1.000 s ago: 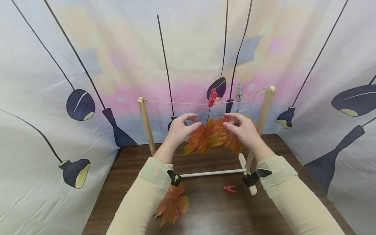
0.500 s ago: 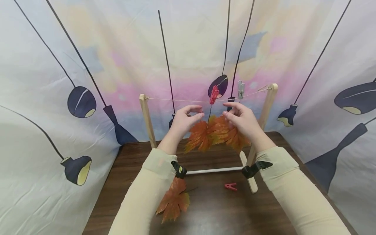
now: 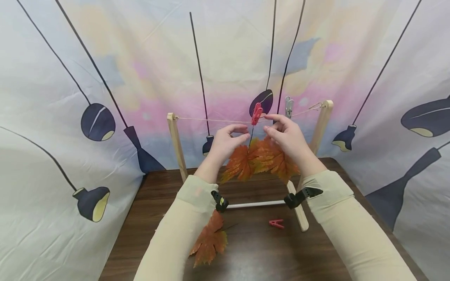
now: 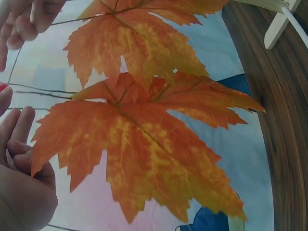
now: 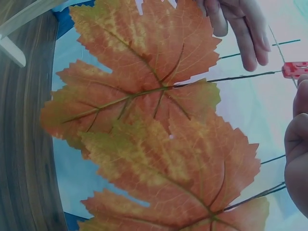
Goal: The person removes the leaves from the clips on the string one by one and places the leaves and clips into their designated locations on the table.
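Two orange maple leaves hang by their stems from a thin string (image 3: 214, 120). A red clothespin (image 3: 257, 114) clips the left leaf (image 3: 239, 163) by its stem; the right leaf (image 3: 281, 163) hangs below a grey clothespin (image 3: 289, 104). My left hand (image 3: 225, 143) is left of the red clothespin, thumb and index finger apart beside the stem. On the other side, my right hand (image 3: 287, 134) has its index fingertip right at the lower end of that clothespin, overlapping the string. In the right wrist view, the left hand's fingers (image 5: 248, 29) hang loosely near the stem.
Two wooden posts (image 3: 177, 144) hold the string, joined low by a white rod (image 3: 256, 204). Another red clothespin (image 3: 276, 223) and another maple leaf (image 3: 211, 242) lie on the brown table (image 3: 253, 249). Behind stands a cloth backdrop (image 3: 232, 58) with painted lamps.
Both hands have risen toward the red clothespin and come closer together. The left hand moved right and the right hand shifted up and left. The leaves hang as before.
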### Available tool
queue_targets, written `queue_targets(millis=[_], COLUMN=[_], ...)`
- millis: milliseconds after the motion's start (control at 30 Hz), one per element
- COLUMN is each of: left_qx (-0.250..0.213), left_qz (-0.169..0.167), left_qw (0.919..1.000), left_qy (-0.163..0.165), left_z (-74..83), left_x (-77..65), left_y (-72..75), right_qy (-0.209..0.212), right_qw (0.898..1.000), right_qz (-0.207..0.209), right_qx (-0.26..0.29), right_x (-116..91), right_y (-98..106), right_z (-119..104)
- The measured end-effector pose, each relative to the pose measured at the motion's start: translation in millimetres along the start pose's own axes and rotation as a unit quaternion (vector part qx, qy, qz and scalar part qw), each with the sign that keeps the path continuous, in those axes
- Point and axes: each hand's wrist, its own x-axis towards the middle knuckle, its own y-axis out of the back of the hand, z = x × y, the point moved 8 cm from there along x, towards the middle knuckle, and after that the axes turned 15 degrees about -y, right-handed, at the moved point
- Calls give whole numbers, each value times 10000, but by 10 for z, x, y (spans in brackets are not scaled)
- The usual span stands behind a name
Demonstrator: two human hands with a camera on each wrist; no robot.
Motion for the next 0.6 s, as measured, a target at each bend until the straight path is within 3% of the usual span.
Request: queue_targets(millis=[267,600], left_qx=[112,143], left_qz=[-16,-132], left_qw=[9999,9998], left_qy=[-69,-106], left_z=[23,-57], left_x=[43,36], left_y=[-80,-182], right_qy=[-90,-256], right_qw=[9992,9996], right_qz=[-136,-63], right_qx=[371,68], right_x=[67,148], right_y=[-40,-38], right_z=[-76,-123])
